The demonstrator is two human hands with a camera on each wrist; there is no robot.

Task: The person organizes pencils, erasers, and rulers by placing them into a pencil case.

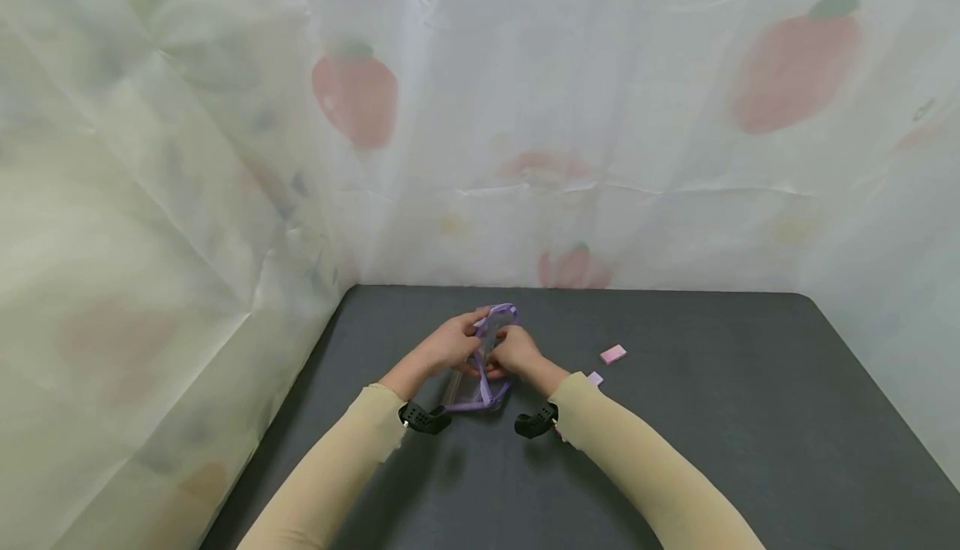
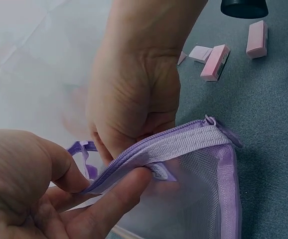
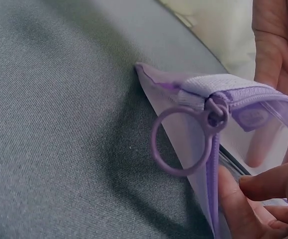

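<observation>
A purple mesh zip pouch is held upright over the dark grey table by both hands. My left hand pinches the zipper band between thumb and fingers, seen low in the left wrist view as the left hand. My right hand grips the same band from the other side, the right hand curled round the edge. In the right wrist view the pouch corner shows a purple ring pull hanging free at the zipper's end. The right fingers hold the pouch's side.
A pink eraser and a smaller pale piece lie on the table right of the hands; close up, two pink erasers show. White sheeting with red fruit prints walls the table's back and sides.
</observation>
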